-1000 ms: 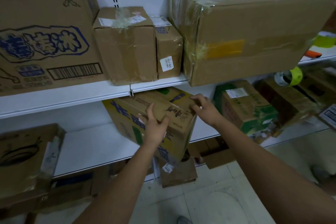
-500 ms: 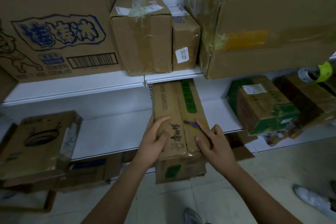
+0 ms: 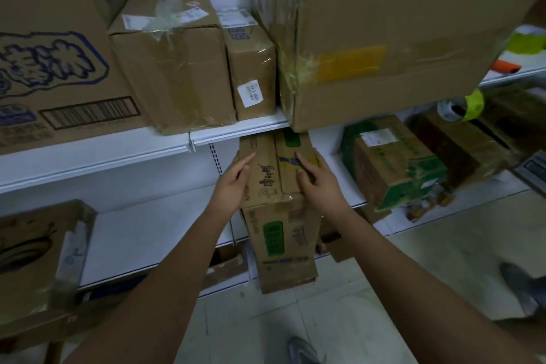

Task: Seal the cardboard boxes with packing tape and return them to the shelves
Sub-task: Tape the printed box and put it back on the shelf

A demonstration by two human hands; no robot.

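Note:
A long brown cardboard box (image 3: 282,248) with green and blue print lies lengthwise on the white middle shelf (image 3: 141,233). Its near end sticks out over the shelf edge and its far end reaches under the upper shelf. My left hand (image 3: 233,183) lies flat on the box's top left side, fingers extended. My right hand (image 3: 317,180) rests on the top right side, fingers spread. Both hands press on the box. A roll of packing tape (image 3: 450,111) with a yellow-green holder sits at the right on the middle shelf.
The upper shelf (image 3: 239,127) carries a large printed box (image 3: 59,47), two smaller taped boxes (image 3: 177,68) and a big wrapped box (image 3: 393,38). A green-brown box (image 3: 396,162) stands right of my hands, an open box (image 3: 38,257) left. A shoe (image 3: 523,287) is on the tiled floor.
The box went from tilted in the air to lying flat on the middle shelf, and it has slid further in. My hands moved forward along its top.

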